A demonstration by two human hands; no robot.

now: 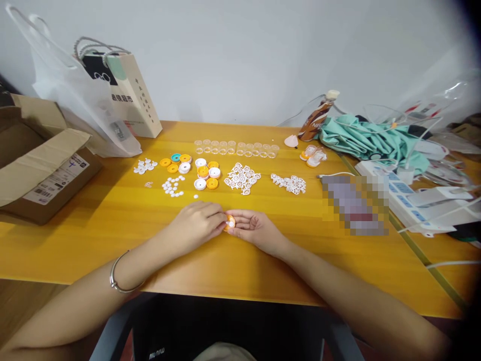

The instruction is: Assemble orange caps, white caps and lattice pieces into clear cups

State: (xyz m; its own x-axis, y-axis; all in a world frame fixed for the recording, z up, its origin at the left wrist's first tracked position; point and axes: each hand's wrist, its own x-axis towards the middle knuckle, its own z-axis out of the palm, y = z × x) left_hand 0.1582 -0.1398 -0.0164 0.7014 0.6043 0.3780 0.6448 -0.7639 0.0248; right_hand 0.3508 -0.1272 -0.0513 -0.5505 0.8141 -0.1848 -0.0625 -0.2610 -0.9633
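Near the table's front, my right hand grips a small orange round cap between thumb and fingers. White shows inside the cap, in its open face. My left hand meets it from the left, fingertips pinched together over the cap's left side; what they pinch is hidden. Beyond my hands lie orange and white round caps, with one blue cap among them. Small white discs and white stemmed pieces are scattered to the left. White lacy flower-shaped pieces form a pile, with a second lacy pile to its right.
Clear small cups stand in a row behind the caps. A cardboard box, plastic bag and paper bag occupy the left. On the right are a bottle, green cloth, power strip and blurred-out object.
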